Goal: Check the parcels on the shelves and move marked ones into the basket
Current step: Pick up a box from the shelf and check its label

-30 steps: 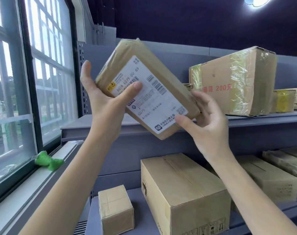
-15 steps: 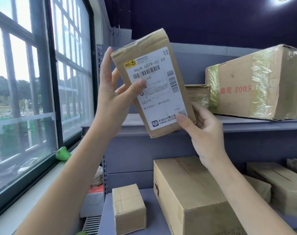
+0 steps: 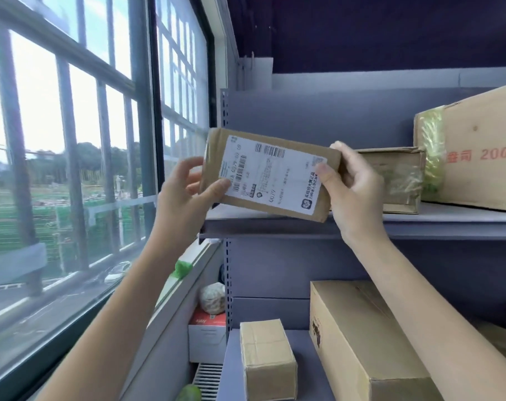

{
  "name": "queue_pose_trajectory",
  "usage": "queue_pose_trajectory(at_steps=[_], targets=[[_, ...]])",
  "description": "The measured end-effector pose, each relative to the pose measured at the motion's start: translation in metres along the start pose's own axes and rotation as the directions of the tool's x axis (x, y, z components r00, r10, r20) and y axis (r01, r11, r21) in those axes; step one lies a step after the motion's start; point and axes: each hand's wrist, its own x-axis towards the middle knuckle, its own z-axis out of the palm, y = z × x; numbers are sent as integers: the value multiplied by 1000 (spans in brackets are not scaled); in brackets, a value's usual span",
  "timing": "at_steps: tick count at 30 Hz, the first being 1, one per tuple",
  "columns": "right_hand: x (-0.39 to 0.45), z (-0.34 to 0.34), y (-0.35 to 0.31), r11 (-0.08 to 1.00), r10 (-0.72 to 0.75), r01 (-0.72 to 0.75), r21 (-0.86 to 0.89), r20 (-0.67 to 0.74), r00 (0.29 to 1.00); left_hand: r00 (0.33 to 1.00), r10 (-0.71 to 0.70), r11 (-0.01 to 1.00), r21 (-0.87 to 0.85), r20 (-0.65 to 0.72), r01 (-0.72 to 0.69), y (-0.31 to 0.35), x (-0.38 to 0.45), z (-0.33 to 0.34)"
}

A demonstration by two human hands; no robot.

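Observation:
A flat brown parcel point(image 3: 267, 173) with a white shipping label faces me, held lengthwise just above the left end of the upper grey shelf point(image 3: 419, 219). My left hand point(image 3: 185, 195) grips its left end with the thumb on the label. My right hand point(image 3: 351, 186) grips its right end. Further along that shelf sit a small taped box point(image 3: 399, 180) and a large carton point(image 3: 483, 157) with red print. On the lower shelf point(image 3: 234, 369) stand a small brown box point(image 3: 267, 358) and a long carton point(image 3: 361, 342). No basket is in view.
A tall window point(image 3: 72, 140) and its sill point(image 3: 171, 290) run along the left. Between sill and shelving lie a white-and-red box point(image 3: 207, 334), a bagged bundle point(image 3: 212, 298) and green items point(image 3: 184, 269). The shelf upright point(image 3: 224, 111) stands at the rack's left edge.
The parcel has turned from upright to lying lengthwise and dropped toward the upper shelf's left end. My view has swung left, showing more window.

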Motion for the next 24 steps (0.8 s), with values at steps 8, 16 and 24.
queue_pose_trajectory(at_steps=[8, 16, 24], targets=[[-3, 16, 14, 884, -99, 170, -435, 181, 978, 999, -44, 959, 283, 28, 34, -22, 2, -1], [29, 26, 32, 823, 64, 97, -559, 262, 963, 991, -98, 910, 411, 95, 51, -34, 34, 13], [30, 28, 32, 833, 88, 69, -550, 253, 963, 991, -92, 902, 430, 99, 41, -38, 44, 14]])
